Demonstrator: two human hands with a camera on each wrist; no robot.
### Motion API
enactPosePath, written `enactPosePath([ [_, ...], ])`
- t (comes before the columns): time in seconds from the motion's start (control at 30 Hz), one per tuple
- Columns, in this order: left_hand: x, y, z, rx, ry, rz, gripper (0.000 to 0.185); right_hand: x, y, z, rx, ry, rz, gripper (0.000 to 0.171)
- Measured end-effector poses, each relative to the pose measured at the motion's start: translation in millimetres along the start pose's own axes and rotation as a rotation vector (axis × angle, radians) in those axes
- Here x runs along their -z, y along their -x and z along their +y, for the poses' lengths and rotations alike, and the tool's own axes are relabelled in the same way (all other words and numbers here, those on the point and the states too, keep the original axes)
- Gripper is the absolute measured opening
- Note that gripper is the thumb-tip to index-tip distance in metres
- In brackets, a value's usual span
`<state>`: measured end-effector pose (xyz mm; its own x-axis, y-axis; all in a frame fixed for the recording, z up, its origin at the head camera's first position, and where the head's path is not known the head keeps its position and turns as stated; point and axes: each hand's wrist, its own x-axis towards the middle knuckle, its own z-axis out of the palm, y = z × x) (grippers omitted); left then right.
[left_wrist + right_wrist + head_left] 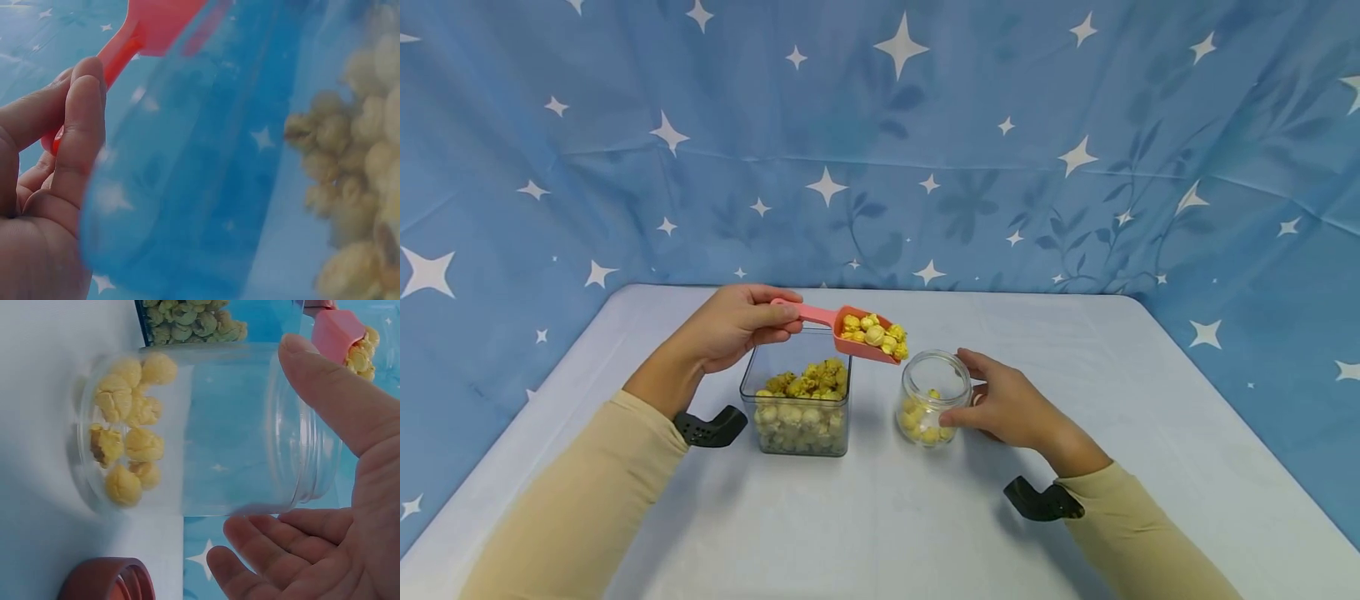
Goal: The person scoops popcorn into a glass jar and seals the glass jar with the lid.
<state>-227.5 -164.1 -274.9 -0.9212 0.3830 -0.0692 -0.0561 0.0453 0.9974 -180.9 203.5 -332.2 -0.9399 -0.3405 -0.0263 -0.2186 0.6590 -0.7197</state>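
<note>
My left hand (737, 325) pinches the handle of a pink scoop (816, 313) between thumb and fingers. Several pieces of yellow popcorn (874, 333) fill the scoop, which is held over the gap between a clear square container and a glass jar, its tip close to the jar. More popcorn (801, 408) lies in that container (793, 450). Around the jar (231, 425) goes my right hand (1007, 404), thumb on the near side and fingers on the far side. A few popcorn balls (125, 425) sit at the jar's bottom.
A reddish-brown round lid (106, 581) lies on the white table beside the jar, mostly hidden by the right hand in the head view. Behind the table (880, 533) hangs a blue curtain (880, 125) with white stars.
</note>
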Motion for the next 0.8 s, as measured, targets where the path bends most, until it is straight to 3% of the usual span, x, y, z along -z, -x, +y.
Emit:
enactPosePath([
  [0.23, -8.9, -5.4, -1.5, -0.001, -0.006, -0.021, 0.045, -4, -1, 2, 0.023, 0.037, 0.012, 0.097],
  [0.5, -19.1, -10.2, -2.7, 0.010, -0.005, -0.037, 0.043, -6, -1, 5, 0.016, 0.009, 0.009, 0.092],
  [0.8, -32.8, -14.8, -0.3, 0.024, -0.041, -0.020, 0.040, -6, -1, 7, 0.046, 0.000, 0.010, 0.089],
])
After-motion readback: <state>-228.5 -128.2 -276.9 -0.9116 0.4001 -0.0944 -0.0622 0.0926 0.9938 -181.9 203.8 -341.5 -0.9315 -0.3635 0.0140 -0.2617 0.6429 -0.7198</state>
